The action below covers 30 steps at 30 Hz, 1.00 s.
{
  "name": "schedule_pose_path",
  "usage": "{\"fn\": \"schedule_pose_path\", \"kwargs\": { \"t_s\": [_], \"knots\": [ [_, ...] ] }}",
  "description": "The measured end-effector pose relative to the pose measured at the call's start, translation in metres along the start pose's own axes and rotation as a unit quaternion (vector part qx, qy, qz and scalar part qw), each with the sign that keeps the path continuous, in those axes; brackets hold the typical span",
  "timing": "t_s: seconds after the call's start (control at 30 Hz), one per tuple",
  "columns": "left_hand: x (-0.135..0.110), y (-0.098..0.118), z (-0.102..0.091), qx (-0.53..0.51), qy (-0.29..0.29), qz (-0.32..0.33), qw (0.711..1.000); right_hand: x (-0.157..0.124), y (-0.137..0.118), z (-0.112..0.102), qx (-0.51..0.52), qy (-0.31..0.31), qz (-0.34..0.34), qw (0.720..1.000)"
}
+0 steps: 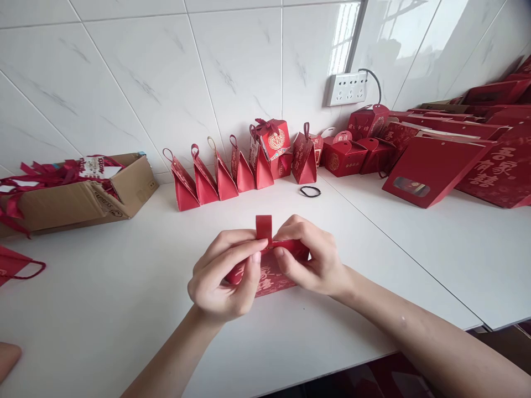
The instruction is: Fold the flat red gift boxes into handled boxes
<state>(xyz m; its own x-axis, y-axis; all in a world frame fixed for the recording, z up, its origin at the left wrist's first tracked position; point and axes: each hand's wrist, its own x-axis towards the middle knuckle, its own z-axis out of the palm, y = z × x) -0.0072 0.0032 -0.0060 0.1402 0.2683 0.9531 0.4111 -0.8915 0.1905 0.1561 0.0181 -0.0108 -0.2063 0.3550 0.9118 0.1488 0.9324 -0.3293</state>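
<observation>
A red paper gift box [271, 279] with pale printed characters lies on the white table, between my two hands. My left hand [228, 273] pinches its upper edge from the left, thumb in front and fingers behind. From the right, my right hand [309, 251] grips the same edge, thumb and forefinger close to the middle. A red ribbon loop [264, 228] stands up from the edge, right beside my left fingertips. My hands cover both ends of the box.
Behind stands a row of red triangular gift boxes [227, 179] with loops. A black elastic band [310, 191] lies near them. An open cardboard box [62, 202] holds ribbons and tags at left; red bags [435, 166] lean at right. Part of another person's skin [8, 358] shows lower left.
</observation>
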Motion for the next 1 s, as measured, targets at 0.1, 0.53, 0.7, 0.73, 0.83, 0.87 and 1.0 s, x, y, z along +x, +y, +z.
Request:
{"fn": "schedule_pose_path", "kwargs": {
  "t_s": [0.1, 0.53, 0.7, 0.73, 0.83, 0.87, 1.0],
  "knots": [
    [0.0006, 0.0007, -0.0001, -0.005, 0.000, 0.003, 1.000, -0.0004, -0.0004, 0.0007, 0.002, 0.004, 0.010, 1.000],
    [0.0004, 0.0011, 0.0009, -0.002, 0.000, 0.004, 1.000, -0.0044, 0.0012, 0.0009, 0.006, -0.001, 0.032, 0.999],
    [0.0008, 0.0020, 0.0019, 0.008, -0.005, -0.001, 1.000, -0.0032, -0.0008, -0.0010, -0.024, 0.033, 0.005, 0.999],
    [0.0007, 0.0021, 0.0019, 0.010, -0.009, -0.004, 1.000, -0.0028, -0.0015, -0.0013, -0.033, 0.040, -0.005, 0.999],
    [-0.0005, 0.0017, 0.0011, 0.045, -0.013, 0.003, 0.999, -0.0021, -0.0028, -0.0016, -0.052, 0.038, -0.012, 0.998],
    [-0.0010, 0.0013, 0.0007, 0.064, -0.011, 0.015, 0.998, -0.0020, -0.0028, -0.0016, -0.056, 0.036, -0.012, 0.998],
    [-0.0016, -0.0013, -0.0005, 0.101, -0.011, 0.059, 0.993, -0.0024, -0.0011, -0.0019, -0.061, 0.032, -0.021, 0.997]
  ]
}}
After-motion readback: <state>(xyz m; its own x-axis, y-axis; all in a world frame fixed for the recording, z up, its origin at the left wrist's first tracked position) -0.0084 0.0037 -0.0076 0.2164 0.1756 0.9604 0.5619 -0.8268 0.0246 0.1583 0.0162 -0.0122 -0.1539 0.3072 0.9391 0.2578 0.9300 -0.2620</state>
